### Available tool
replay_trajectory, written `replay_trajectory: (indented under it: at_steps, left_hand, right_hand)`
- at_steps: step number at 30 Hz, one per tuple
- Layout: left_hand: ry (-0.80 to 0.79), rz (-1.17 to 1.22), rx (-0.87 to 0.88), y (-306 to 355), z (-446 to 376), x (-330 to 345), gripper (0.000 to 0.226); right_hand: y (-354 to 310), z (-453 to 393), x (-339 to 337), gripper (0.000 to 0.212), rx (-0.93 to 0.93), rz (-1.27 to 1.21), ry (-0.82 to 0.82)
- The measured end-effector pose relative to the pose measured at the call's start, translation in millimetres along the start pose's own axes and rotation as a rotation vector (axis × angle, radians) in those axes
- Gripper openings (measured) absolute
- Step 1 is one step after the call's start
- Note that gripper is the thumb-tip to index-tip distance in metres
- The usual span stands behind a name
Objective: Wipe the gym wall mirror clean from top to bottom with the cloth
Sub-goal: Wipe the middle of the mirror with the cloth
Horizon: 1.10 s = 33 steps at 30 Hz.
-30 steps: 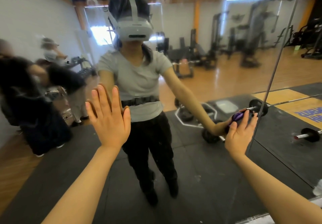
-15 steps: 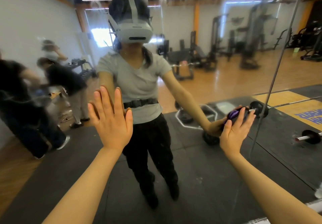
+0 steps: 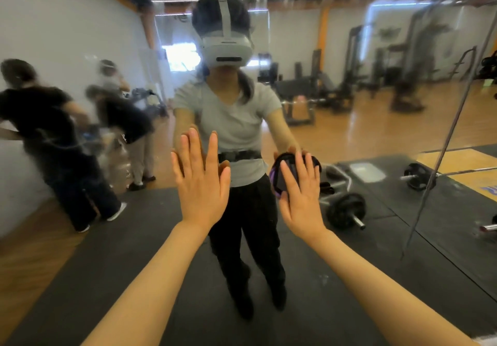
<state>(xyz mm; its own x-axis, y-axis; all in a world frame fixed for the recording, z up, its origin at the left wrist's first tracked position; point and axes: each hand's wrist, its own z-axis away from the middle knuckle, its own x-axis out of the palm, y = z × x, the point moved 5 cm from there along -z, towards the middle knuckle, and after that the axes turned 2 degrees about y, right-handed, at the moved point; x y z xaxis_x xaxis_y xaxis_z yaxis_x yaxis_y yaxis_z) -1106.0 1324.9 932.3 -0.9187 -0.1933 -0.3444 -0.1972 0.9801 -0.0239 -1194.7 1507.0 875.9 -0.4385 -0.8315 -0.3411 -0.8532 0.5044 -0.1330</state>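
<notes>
The wall mirror (image 3: 376, 135) fills nearly the whole view, its glass hazy with smears toward the upper right and crossed by a vertical seam (image 3: 446, 141) on the right side. In it stands the reflection of the person (image 3: 231, 130) wiping, in a grey shirt, black trousers and a white headset, on black floor mats (image 3: 134, 238) with wooden flooring beyond. Reflected gym machines (image 3: 336, 87) line the far right, and other people (image 3: 53, 141) appear blurred at the left. A loaded barbell (image 3: 347, 209) lies on the mat low to the right, with another barbell (image 3: 419, 176) further back. Both bare forearms reach up from the bottom edge. The left hand (image 3: 201, 184) lies flat on the glass, fingers straight and together, its grip wide and holding nothing. The right hand (image 3: 301, 197) presses a dark cloth (image 3: 282, 176) with purple patches against the mirror at mid height, just right of the left hand, fingers spread straight over it.
</notes>
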Motion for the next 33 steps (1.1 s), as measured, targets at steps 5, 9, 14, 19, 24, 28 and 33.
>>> replay_trajectory:
  at_steps: [5,9,14,19,24,28,33]
  left_hand:
    - [-0.135,0.029,0.247,26,36,-2,0.068]
    - [-0.21,-0.027,0.512,54,61,5,0.067]
    - [-0.274,-0.013,0.672,78,57,12,0.062]
    - [-0.324,-0.005,0.713,88,52,23,0.063]
    - [-0.259,-0.004,0.666,96,53,24,0.079]
    - [-0.155,0.007,0.631,112,37,23,0.072]
    - [-0.039,0.016,0.747,115,15,19,0.043]
  right_hand:
    - [11,8,-14,0.065,0.018,-0.089,0.048]
    - [16,5,-24,0.056,0.005,0.087,0.07]
    - [23,8,-34,0.06,-0.008,0.113,-0.014]
    - [29,12,-46,0.057,-0.016,0.122,-0.06]
    - [51,20,-62,0.059,0.114,0.125,-0.08]
    - [64,31,-69,0.058,0.194,0.128,-0.093]
    - [65,42,-73,0.057,0.207,0.127,-0.089]
